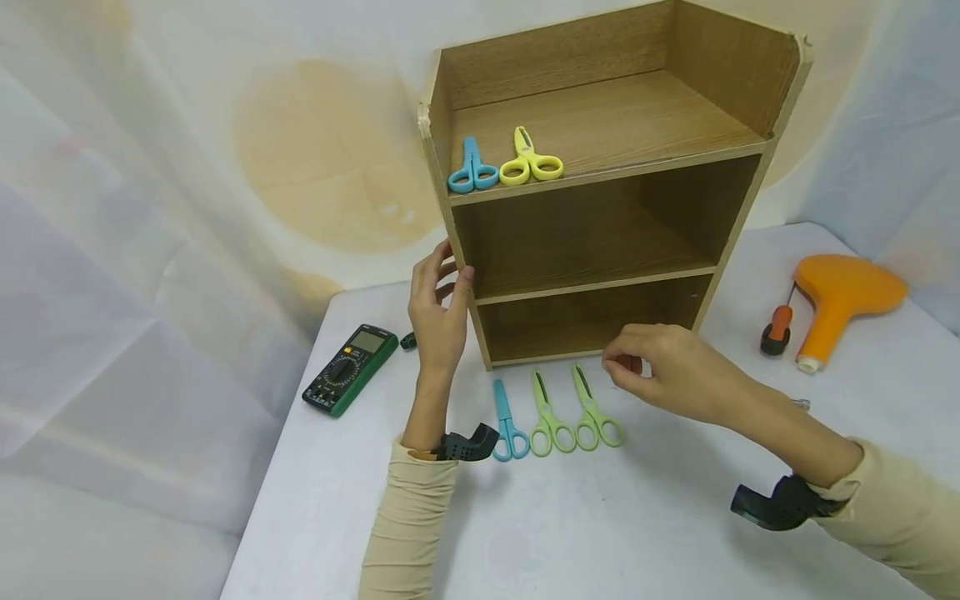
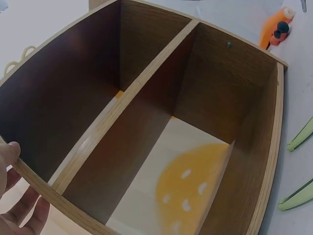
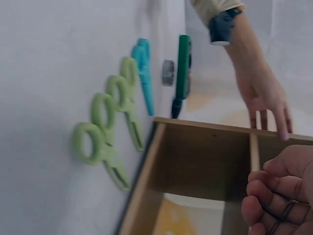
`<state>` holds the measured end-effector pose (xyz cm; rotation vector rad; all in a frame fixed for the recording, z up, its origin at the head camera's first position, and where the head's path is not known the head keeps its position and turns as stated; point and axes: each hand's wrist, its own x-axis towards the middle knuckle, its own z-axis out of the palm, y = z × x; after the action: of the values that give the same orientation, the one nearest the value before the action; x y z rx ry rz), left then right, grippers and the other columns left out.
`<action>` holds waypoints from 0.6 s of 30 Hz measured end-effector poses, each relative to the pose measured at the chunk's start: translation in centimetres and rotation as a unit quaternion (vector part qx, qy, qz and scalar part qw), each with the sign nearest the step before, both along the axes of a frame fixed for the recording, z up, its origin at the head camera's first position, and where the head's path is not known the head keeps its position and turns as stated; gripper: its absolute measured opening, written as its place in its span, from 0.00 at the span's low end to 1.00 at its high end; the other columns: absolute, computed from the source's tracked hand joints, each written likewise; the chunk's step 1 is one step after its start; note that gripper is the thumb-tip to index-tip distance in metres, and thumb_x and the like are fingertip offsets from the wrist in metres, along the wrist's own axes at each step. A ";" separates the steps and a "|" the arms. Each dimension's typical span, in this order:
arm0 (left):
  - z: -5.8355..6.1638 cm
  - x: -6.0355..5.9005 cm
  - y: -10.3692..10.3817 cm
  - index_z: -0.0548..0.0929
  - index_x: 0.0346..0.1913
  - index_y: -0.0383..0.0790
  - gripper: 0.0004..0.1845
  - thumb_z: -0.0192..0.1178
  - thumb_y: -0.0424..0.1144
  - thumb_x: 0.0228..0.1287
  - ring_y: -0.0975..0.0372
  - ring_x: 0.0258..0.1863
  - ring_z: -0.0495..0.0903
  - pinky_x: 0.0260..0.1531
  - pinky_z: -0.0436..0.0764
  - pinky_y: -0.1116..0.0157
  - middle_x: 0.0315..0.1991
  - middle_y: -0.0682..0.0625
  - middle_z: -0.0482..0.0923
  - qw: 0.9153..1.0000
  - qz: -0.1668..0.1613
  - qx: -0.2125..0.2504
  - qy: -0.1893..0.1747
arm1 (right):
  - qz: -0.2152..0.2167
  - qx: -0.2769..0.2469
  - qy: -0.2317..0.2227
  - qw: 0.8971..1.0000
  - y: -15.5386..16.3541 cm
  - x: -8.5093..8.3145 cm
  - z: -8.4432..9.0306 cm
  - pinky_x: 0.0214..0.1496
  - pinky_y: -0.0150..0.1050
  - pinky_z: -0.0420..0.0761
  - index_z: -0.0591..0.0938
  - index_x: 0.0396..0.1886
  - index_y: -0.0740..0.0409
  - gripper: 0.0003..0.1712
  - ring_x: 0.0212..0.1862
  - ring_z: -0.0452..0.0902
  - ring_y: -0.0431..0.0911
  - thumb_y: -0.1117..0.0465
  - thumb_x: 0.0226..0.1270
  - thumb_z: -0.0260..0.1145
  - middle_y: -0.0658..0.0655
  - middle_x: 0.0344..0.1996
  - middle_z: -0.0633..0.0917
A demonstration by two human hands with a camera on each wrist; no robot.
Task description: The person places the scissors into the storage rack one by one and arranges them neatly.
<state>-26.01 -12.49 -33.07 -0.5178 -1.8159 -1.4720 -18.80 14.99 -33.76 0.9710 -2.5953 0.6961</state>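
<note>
A wooden shelf unit [image 1: 738,225] with three levels stands on the white table [image 1: 637,533]. Blue scissors [image 1: 472,167] and yellow scissors [image 1: 529,160] lie on its top level. My left hand [image 1: 446,275] holds the unit's left wall, thumb [image 2: 10,154] over the front edge and fingers outside. On the table in front lie blue scissors [image 1: 508,425] and two green pairs [image 1: 549,417] [image 1: 596,412]. My right hand [image 1: 618,364] hovers just right of them by the bottom level, fingers curled [image 3: 279,196], with nothing seen in it. The two lower levels [image 2: 146,88] are bare.
A green multimeter [image 1: 350,369] and a small dark object [image 1: 407,340] lie left of the shelf. At the right lie an orange funnel-shaped object [image 1: 840,300] and an orange-handled screwdriver [image 1: 777,329]. The table's left edge runs close beside the multimeter.
</note>
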 end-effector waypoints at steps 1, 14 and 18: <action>0.0 0.0 0.0 0.72 0.67 0.26 0.24 0.60 0.28 0.71 0.44 0.55 0.78 0.50 0.80 0.47 0.57 0.34 0.72 1.000 0.001 -0.001 -0.001 | -0.001 0.001 -0.005 1.000 0.1 0.1 -0.4 0.28 0.29 0.78 0.88 0.35 0.52 0.05 0.30 0.73 0.36 0.66 0.61 0.73 0.40 0.27 0.79; 0.0 -0.1 0.1 0.72 0.67 0.27 0.24 0.60 0.28 0.71 0.47 0.55 0.78 0.50 0.81 0.52 0.58 0.36 0.72 1.000 0.005 -0.004 -0.007 | 0.004 0.021 -0.031 0.999 0.1 0.6 -4.6 0.31 0.30 0.79 0.88 0.35 0.52 0.05 0.30 0.74 0.36 0.66 0.60 0.73 0.40 0.28 0.81; 0.0 -0.1 0.0 0.72 0.67 0.27 0.24 0.60 0.29 0.71 0.47 0.55 0.78 0.50 0.81 0.54 0.58 0.36 0.72 1.000 0.006 -0.005 -0.009 | 0.001 0.024 -0.050 0.998 0.2 0.7 -5.4 0.31 0.30 0.79 0.88 0.35 0.54 0.05 0.30 0.74 0.36 0.67 0.60 0.72 0.40 0.28 0.81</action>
<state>-26.10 -12.46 -33.05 -0.4987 -1.8371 -1.4645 -18.12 15.14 -39.20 0.9779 -2.7085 0.7032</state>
